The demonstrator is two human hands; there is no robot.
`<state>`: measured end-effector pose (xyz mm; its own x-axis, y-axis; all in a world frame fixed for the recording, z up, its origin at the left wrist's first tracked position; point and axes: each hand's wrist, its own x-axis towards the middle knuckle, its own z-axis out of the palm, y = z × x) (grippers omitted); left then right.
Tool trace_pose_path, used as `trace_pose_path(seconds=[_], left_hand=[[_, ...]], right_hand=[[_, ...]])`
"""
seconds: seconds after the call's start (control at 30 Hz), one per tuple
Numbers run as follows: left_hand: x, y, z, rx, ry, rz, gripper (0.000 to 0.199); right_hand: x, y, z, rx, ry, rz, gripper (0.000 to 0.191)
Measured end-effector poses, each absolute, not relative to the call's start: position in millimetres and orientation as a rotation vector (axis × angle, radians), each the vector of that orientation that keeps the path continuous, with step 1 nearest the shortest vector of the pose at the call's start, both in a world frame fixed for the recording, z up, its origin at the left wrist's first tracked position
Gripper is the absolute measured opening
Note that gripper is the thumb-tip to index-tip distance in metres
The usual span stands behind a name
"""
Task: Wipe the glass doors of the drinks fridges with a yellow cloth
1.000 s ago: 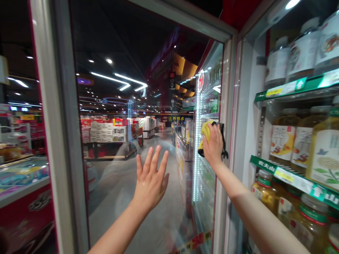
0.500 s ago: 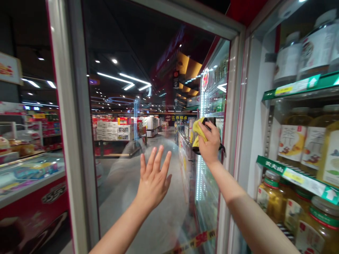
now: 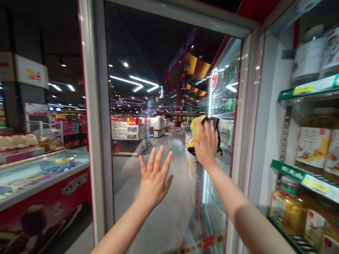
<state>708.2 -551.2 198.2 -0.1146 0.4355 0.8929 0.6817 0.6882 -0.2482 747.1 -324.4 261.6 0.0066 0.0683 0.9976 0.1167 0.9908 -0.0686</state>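
Observation:
A framed glass door (image 3: 90, 106) stands upright in front of me. My left hand (image 3: 154, 177) is open at the middle of the pane, fingers spread and palm toward the glass, with nothing in it. Higher and to the right, my right hand (image 3: 206, 144) holds a yellow and black cloth (image 3: 195, 127) flat against the glass. The cloth's dark edge sticks out past the fingers, and its underside is hidden.
Shelves with green price strips (image 3: 296, 92) and bottled drinks (image 3: 313, 143) are close on the right. A red chest freezer (image 3: 76, 185) stands at the left. Through the pane, stacked boxes (image 3: 124, 130) and a store aisle show.
The view has turned left, so the door and shelves sit further right. My right hand has moved slightly left relative to the door, its fingers now straighter over the cloth. My left hand remains spread.

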Motion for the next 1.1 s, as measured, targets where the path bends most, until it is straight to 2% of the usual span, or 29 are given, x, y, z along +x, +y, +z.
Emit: trace_pose_path(seconds=[0.1, 0.2, 0.33, 0.43, 0.57, 0.67, 0.8, 0.9, 0.97, 1.1], left_hand=[[703.2, -550.9, 197.5, -0.889, -1.762, -0.241, 0.089], [695.8, -551.1, 194.8, -0.886, -1.765, -0.236, 0.091], [685.5, -552.6, 191.6, -0.902, -1.753, -0.229, 0.09], [677.1, -553.6, 192.0, -0.91, -1.769, -0.205, 0.092], [660.0, -550.2, 194.3, -0.945, -1.789, -0.183, 0.095], [645.6, -544.8, 198.0, -0.985, -1.819, -0.186, 0.095], [631.6, -546.2, 204.7, -1.082, -1.834, -0.172, 0.088], [621.0, -562.4, 202.9, -1.154, -1.809, -0.147, 0.087], [610.2, -581.1, 195.4, -1.166, -1.805, -0.133, 0.087], [579.0, -629.0, 171.8, -1.098, -1.825, -0.083, 0.094]], right_hand=[[752.0, -338.5, 244.6, 0.142, -1.731, -0.256, 0.059], [762.1, -313.6, 225.8, 0.329, -1.759, -0.359, 0.065], [756.7, -286.8, 241.0, 0.05, -1.482, -0.087, 0.061], [741.4, -308.9, 254.2, -0.048, -1.401, 0.006, 0.061], [735.1, -340.8, 228.7, 0.169, -1.673, -0.229, 0.063], [741.5, -327.9, 207.4, 0.288, -1.801, -0.363, 0.064], [734.7, -309.1, 229.6, -0.086, -1.71, -0.15, 0.061], [709.0, -335.3, 255.4, -0.257, -1.639, -0.05, 0.059], [690.5, -363.6, 253.8, -0.214, -1.674, -0.101, 0.057], [675.6, -389.0, 209.8, 0.155, -1.848, -0.341, 0.058]])
